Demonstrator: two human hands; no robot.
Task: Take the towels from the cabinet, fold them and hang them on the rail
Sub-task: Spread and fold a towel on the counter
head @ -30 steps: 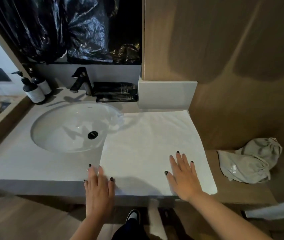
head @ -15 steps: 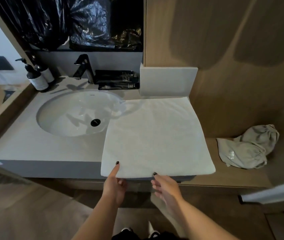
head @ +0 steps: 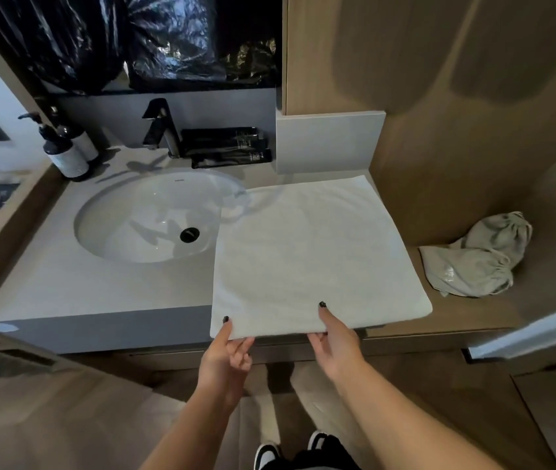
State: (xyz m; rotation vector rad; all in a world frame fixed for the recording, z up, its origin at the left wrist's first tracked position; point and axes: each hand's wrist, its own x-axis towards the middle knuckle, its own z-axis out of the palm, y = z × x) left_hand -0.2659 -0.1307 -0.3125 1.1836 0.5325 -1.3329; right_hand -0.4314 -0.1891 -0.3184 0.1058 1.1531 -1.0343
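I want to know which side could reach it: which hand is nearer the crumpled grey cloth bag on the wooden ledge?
The right hand. It pinches the white towel at its near edge, toward the cloth bag; the left hand pinches the towel's near left corner, farther away.

The person is wearing black nail polish on both hands, bare forearms showing, and black-and-white shoes (head: 269,452).
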